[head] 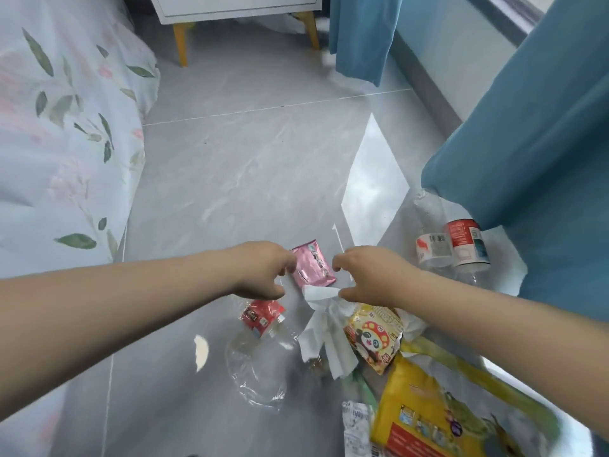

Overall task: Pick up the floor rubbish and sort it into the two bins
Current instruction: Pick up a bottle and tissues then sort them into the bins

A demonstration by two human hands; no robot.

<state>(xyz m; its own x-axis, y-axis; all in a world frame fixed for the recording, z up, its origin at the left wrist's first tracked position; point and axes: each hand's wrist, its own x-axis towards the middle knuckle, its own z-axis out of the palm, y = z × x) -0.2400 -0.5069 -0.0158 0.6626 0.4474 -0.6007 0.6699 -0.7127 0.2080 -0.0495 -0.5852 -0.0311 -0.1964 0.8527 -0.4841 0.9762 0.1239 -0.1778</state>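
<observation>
Yellow snack packaging (pixel 425 420) fills the bottom right corner, closest to the lens, with a smaller panda-printed packet (pixel 375 338) just beyond it and a crumpled white tissue (pixel 324 328) draped across both. Left of these lies a crushed clear bottle (pixel 257 354) with a red label, flat on the grey tiled floor (pixel 230 166). Two more clear bottles (pixel 451 245) with red and white labels rest near the teal curtain (pixel 527 143) on the right. Both hands reach out over the litter. Between them sits a pink foil wrapper (pixel 313 263), lying flat on the tiles. The left hand (pixel 260 270) is loosely curled, fingers bent toward the wrapper's near edge, apparently touching or almost touching it but not yet closed on it. The right hand (pixel 372 275) is also half open, with thumb and forefinger pinching or about to pinch the top corner of the tissue; I cannot tell whether the grip is firm. Neither bin shows in view. The wrapper looks very light, thin and slick, so it will likely slide on the glossy floor; pinching a raised crinkled edge should work better than pressing down. The tissue is soft and limp, easy to gather anywhere, though it may tear. The bottles are light, springy and crackly, best grasped around the middle.
</observation>
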